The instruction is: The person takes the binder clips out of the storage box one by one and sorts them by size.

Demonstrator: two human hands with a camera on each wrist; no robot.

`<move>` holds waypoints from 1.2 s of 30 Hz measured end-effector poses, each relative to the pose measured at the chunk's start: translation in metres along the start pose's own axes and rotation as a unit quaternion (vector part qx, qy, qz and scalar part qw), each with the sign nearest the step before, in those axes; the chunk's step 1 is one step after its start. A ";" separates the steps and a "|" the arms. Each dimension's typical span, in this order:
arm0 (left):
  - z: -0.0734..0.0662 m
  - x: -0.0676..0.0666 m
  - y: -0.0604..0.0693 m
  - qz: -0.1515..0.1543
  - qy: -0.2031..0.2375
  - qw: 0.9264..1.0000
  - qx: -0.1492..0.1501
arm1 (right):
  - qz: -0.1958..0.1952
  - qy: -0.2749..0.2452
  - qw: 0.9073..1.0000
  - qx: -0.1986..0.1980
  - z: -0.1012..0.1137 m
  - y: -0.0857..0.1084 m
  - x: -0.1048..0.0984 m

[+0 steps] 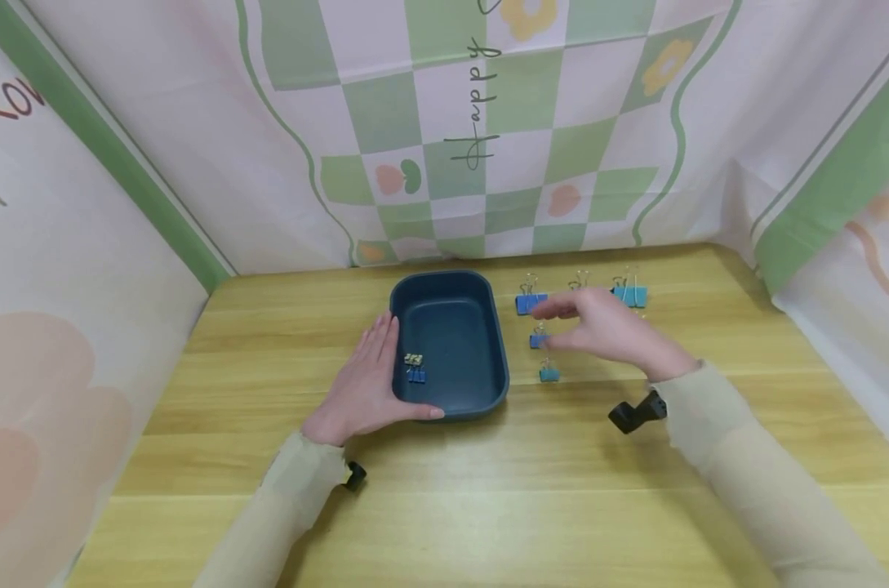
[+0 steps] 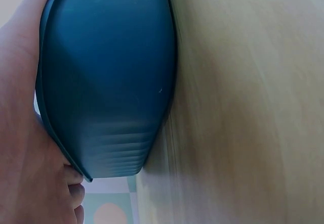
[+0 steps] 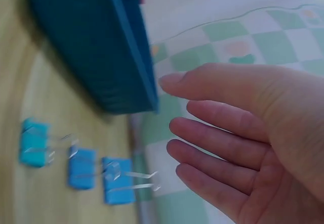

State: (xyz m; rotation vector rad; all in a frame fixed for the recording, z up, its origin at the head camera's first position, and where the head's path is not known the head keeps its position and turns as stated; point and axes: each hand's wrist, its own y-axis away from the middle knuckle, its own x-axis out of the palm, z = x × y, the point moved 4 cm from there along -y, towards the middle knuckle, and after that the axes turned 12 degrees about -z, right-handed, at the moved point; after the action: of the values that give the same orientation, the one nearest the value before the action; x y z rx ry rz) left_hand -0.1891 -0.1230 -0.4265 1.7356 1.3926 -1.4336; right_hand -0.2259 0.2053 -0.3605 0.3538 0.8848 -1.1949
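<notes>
My left hand [image 1: 366,380] rests on the dark blue tray [image 1: 499,359], straight fingers along its left side and thumb lying on the near rim. Inside the tray are a small patterned binder clip [image 1: 413,359] and a small blue binder clip [image 1: 417,376]. My right hand [image 1: 598,331] hovers above the table right of the tray, fingers apart, nothing held. Closest to its fingertips are a blue binder clip [image 1: 529,305] and a smaller blue one [image 1: 537,341]. Nearer me lies a small teal binder clip [image 1: 549,375]. That hand partly hides another clip behind it.
A large teal binder clip [image 1: 631,296] stands at the far right of the clips. The wooden table [image 1: 488,506] ends at the back against a hanging checked cloth [image 1: 451,188]. Cloth also hangs at both sides.
</notes>
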 end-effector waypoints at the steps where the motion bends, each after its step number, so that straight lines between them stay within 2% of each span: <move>1: 0.000 0.000 0.000 0.000 0.000 1.000 0.000 | -0.005 -0.001 1.000 -0.003 0.004 -0.002 -0.002; 7: 0.000 -0.001 0.000 -0.001 -0.004 1.000 0.003 | -0.014 -0.009 1.000 -0.023 0.029 -0.009 -0.003; 13: -0.001 -0.001 0.000 0.001 0.001 1.000 -0.003 | -0.015 -0.016 0.999 -0.033 0.047 -0.015 0.012; 22: 0.000 0.000 0.000 0.004 0.001 1.000 -0.010 | 0.005 -0.048 0.998 -0.050 0.068 -0.025 0.053; 30: 0.000 0.000 0.000 0.008 -0.003 1.000 -0.011 | 0.018 -0.051 0.996 -0.069 0.077 -0.031 0.094; 36: 0.000 -0.001 0.001 0.007 0.006 1.000 -0.007 | 0.025 -0.059 0.997 -0.046 0.080 -0.037 0.116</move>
State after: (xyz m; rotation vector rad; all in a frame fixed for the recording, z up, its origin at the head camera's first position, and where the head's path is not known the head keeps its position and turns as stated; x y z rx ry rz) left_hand -0.1881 -0.1233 -0.4261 1.7442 1.3912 -1.4047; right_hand -0.2161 0.0630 -0.3903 0.2275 0.8216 -1.1132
